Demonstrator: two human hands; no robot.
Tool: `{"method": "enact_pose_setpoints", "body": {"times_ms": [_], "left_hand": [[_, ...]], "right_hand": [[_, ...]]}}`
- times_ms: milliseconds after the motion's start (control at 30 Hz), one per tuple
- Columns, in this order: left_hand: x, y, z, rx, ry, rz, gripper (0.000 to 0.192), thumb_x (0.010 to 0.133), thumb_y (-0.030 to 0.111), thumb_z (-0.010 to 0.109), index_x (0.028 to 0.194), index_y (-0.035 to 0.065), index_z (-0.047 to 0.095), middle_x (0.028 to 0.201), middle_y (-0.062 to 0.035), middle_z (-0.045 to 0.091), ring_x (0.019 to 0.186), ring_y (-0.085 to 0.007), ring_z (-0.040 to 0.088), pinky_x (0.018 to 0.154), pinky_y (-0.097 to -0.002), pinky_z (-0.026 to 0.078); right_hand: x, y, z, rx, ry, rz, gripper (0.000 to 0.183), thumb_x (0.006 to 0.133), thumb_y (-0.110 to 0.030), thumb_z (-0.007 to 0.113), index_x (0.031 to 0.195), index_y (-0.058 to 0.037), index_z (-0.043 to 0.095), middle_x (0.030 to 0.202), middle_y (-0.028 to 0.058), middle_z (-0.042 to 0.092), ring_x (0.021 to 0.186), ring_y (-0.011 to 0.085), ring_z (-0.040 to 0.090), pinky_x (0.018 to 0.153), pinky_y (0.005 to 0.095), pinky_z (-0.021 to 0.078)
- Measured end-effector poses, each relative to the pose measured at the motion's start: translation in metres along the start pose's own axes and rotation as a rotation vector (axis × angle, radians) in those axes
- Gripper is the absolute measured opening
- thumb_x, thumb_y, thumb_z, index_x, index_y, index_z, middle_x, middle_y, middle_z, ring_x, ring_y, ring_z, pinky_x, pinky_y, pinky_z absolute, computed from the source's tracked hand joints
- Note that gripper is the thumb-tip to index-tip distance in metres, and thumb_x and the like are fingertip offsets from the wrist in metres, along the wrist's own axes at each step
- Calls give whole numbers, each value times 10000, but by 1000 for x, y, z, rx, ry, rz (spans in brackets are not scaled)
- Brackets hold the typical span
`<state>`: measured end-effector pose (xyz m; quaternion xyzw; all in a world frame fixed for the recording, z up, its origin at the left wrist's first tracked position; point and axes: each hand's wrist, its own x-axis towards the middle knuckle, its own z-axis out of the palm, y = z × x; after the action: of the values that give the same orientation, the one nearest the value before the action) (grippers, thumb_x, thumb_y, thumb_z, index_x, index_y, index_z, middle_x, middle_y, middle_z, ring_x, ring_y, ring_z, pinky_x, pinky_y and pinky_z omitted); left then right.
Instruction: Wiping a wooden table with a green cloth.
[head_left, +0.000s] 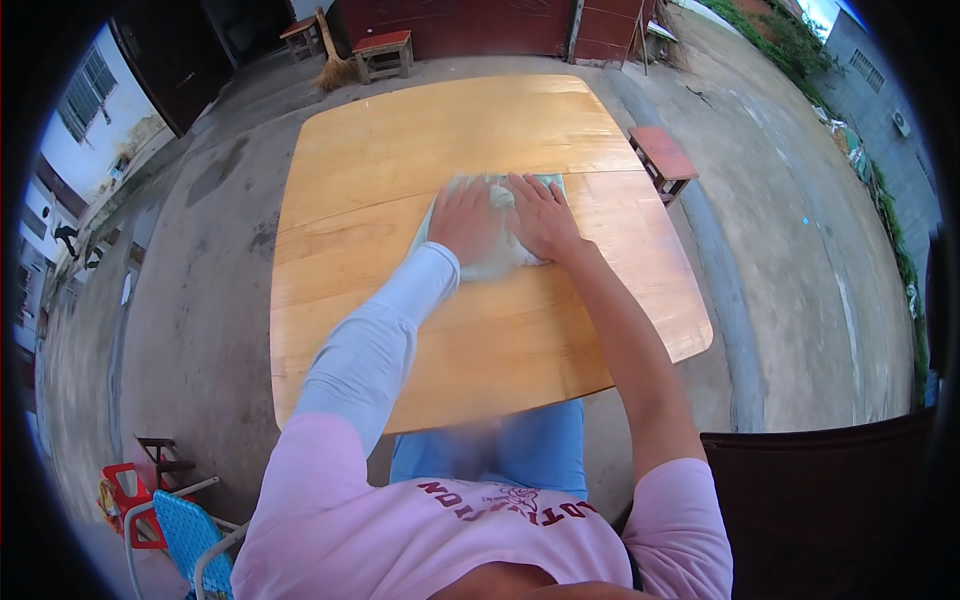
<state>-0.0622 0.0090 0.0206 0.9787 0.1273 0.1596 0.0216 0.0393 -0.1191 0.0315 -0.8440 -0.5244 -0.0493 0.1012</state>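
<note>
A pale green cloth (491, 266) lies spread on the wooden tabletop (480, 352), with a small bunched fold between my two hands. My left hand (469, 217) rests palm down on its left part, blurred, with the fingers pointing away from me. On the right part lies my right hand (544, 217), also flat, its fingers stretched forward and a little apart. Neither hand curls around the cloth. Parts of it are hidden under both palms. A pale blue sleeve (375, 337) covers my left forearm, while the right forearm is bare.
Red-topped stools stand beyond the table, one at its right edge (664, 154) and another at the back (382, 52). A straw broom (334, 64) leans nearby. Behind me on the left are a blue woven chair (191, 540) and a red plastic chair (127, 487). Concrete ground (202, 300) surrounds the table.
</note>
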Motion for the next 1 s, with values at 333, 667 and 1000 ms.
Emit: {"method": "enact_pose_setpoints", "body": {"times_ms": [333,667,1000], "left_hand": [[6,12,-17,2,-51,-94,508,925,325,349,1331,22,378,1416,-97,354,1343,-247,265,1111,-427,159],[-105,47,-32,-77,131,220,451,848,261,486,1201,-20,487,1296,-199,448,1257,-341,353,1056,-489,235],[-125,94,-41,-263,2,385,524,821,254,520,1274,8,422,1307,-203,423,1266,-345,336,1077,-477,190]], "right_hand": [[7,0,3,9,7,100,509,916,-364,339,1376,-147,351,1452,53,312,1347,243,263,1102,458,176],[-120,-49,-13,65,95,45,487,901,-305,429,1331,-81,386,1411,105,355,1326,276,292,1085,473,189],[-198,-45,-49,99,132,138,463,813,-261,552,1251,-135,465,1386,120,389,1311,297,320,1071,498,219]]}}
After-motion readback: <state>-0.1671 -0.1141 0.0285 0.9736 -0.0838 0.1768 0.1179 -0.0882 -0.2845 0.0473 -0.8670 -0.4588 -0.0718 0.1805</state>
